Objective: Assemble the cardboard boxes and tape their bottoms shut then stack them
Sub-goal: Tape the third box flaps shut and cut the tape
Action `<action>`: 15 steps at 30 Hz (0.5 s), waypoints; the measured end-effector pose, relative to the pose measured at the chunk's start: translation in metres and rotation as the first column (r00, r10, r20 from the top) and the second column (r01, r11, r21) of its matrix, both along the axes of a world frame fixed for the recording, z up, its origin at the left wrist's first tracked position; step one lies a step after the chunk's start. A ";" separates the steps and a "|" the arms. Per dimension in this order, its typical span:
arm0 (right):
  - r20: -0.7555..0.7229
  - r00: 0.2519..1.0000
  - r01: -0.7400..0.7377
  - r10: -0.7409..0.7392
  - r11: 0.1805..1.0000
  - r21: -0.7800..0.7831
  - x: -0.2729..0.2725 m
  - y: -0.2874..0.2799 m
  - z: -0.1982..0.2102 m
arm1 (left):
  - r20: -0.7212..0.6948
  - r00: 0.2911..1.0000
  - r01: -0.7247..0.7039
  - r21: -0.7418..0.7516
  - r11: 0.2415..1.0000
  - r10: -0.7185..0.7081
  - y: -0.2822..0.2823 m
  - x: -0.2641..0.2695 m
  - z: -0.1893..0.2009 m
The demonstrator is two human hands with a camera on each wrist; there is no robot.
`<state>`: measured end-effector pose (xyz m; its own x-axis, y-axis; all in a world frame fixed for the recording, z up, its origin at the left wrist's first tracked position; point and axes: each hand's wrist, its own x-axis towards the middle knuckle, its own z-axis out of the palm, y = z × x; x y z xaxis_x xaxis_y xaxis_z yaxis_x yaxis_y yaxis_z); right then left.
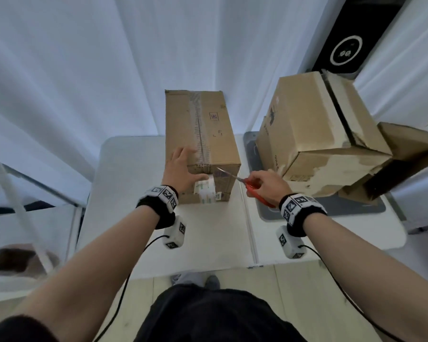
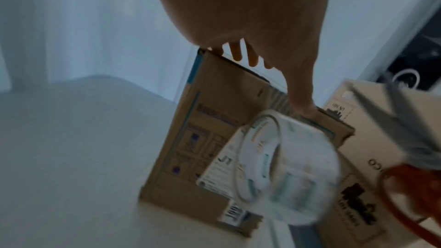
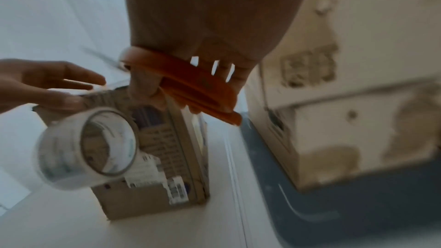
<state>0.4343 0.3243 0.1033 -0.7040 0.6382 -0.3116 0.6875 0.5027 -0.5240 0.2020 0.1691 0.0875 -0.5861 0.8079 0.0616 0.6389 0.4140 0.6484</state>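
Scissors [image 1: 242, 181] with orange handles sit clamped in the right hand [image 1: 269, 185], blades parted and aimed at the near top edge of the cardboard box [image 1: 203, 134], probably to snip the strip of tape there. That box stands mid-worktop [image 1: 124, 193], its taped seam facing up. Left hand [image 1: 183, 169] lies with fingers spread flat on the box top, thumb pressing the near edge, so its grip clamps nothing, seemingly to steady things. Tape roll [image 1: 204, 187] hangs against the near face just below that thumb. Stacked boxes [image 1: 314, 134] wait on the right on a grey mat [image 1: 356, 207].
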 end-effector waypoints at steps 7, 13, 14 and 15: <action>0.219 0.970 -0.120 0.108 0.992 0.044 -0.040 0.007 0.033 | 0.230 0.877 -0.417 -0.077 0.906 0.423 -0.004 0.035 0.009; 0.478 0.853 -0.221 0.210 0.975 -0.033 -0.054 0.021 0.048 | 0.624 0.655 -0.296 -0.306 0.905 0.426 -0.002 0.039 -0.014; 0.510 0.833 -0.234 0.215 0.972 -0.028 -0.055 0.022 0.048 | 0.688 0.592 -0.302 -0.292 0.907 0.419 -0.003 0.040 -0.016; 0.536 0.814 -0.251 0.223 0.968 -0.021 -0.056 0.022 0.049 | 0.740 0.541 -0.296 -0.276 0.914 0.399 -0.004 0.042 -0.017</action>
<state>0.3783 0.3466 0.1524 -0.5702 0.4972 -0.6539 0.7080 0.7011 -0.0843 0.2438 0.1652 0.0705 -0.6049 0.5005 -0.6194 -0.2873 0.5882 0.7559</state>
